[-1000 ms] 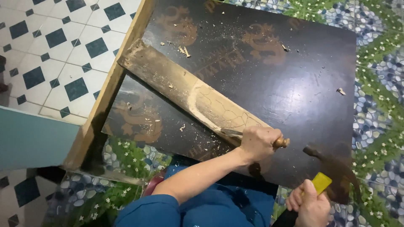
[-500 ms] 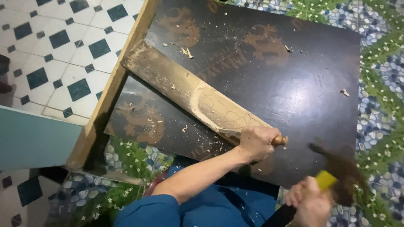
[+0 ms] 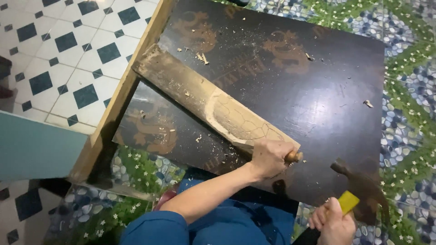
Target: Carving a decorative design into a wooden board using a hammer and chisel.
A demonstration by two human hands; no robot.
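Here — chisel (image 3: 293,157) in left hand (image 3: 269,158), hammer (image 3: 359,193) in right hand (image 3: 333,223)

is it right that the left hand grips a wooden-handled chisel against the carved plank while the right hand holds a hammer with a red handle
Not quite: the hammer handle is yellow, not red, as the head view shows. The rest holds: the left hand grips a wooden-handled chisel against the carved plank, and the right hand holds the hammer.

I saw even, soft indoor light from above, with dull glare across the dark worktop (image 3: 318,113). The hammer (image 3: 363,190) smeared into motion blur; the plank (image 3: 204,97) stayed sharp. Shadows were faint, and the edges bowed slightly.
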